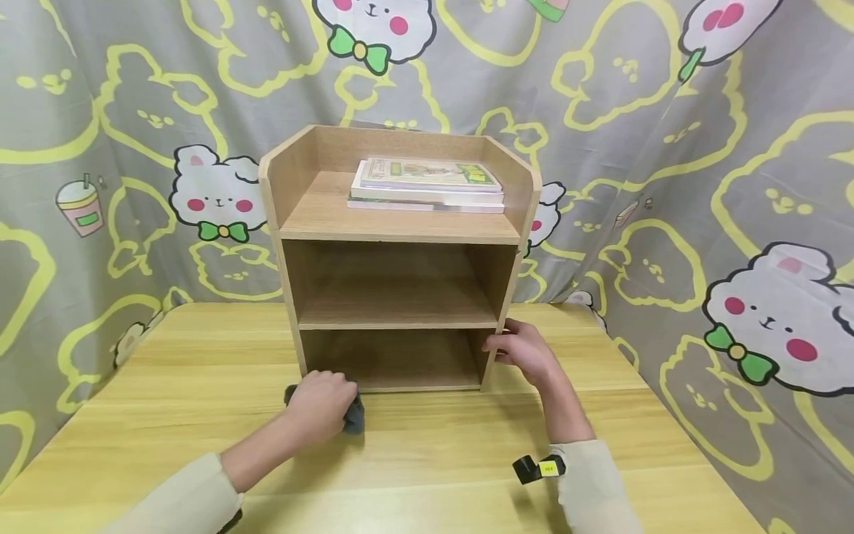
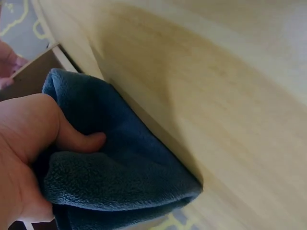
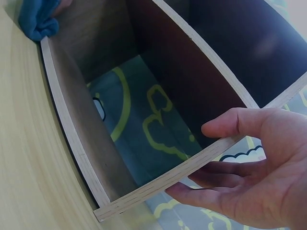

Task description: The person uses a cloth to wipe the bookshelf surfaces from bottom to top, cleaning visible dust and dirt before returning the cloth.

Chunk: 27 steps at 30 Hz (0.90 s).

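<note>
A small wooden bookshelf [image 1: 399, 325] stands upright on the table, its open front toward me. My left hand [image 1: 320, 404] grips a folded dark blue-grey plush cloth [image 1: 355, 417] at the lower left front corner of the bookshelf. In the left wrist view, the thumb presses into the folds of the cloth [image 2: 115, 177]. My right hand [image 1: 530, 352] holds the right side panel [image 3: 165, 179] low down by its front edge. Its thumb lies on the inner side and the other fingers are on the outer side.
Several books [image 1: 427, 194] lie stacked on the top board of the bookshelf. A patterned curtain [image 1: 667, 170] hangs behind and along both sides of the wooden table [image 1: 427, 452]. A small black device [image 1: 539, 469] is strapped at the right sleeve.
</note>
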Tool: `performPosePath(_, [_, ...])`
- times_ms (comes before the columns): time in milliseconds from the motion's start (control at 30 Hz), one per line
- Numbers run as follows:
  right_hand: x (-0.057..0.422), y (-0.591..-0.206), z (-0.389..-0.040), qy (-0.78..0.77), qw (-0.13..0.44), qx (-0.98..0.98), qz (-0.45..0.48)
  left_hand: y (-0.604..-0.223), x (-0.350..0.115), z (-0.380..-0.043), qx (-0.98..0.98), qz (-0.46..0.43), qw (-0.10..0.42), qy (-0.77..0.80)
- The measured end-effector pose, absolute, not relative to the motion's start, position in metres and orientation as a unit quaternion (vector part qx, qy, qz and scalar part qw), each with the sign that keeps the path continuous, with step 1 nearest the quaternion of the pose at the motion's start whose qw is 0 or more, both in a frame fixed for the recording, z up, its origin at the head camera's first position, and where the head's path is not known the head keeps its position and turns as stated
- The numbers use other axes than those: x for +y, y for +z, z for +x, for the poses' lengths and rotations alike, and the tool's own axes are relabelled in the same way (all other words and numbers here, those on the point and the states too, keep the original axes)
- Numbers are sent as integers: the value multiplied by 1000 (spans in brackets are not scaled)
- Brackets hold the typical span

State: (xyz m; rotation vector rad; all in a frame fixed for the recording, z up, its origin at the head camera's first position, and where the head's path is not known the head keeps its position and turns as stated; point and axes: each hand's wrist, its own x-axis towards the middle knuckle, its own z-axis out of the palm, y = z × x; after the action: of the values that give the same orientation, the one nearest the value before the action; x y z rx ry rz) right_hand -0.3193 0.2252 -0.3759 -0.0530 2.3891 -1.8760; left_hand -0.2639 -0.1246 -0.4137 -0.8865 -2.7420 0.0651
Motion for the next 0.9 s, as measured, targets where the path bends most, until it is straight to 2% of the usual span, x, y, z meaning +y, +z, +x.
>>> performPosePath(167, [228, -375, -318, -616, 50, 786, -13, -415, -90, -276, -935, -330, 122, 52])
performPosePath(400, [230, -378, -319, -615, 51, 787, -12, -413, -19, -292, -927, -360, 81, 70])
performPosePath(567, [226, -380, -321, -620, 54, 782, -12, -414, 26, -297, -927, -362, 73, 68])
performPosePath(733, [224, -379, -323, -622, 46, 782, -12, -416, 62, -296, -924, -366, 79, 81])
performPosePath(900, [228, -379, -322, -622, 40, 782, -9, -420, 86, -293, -924, -355, 107, 92])
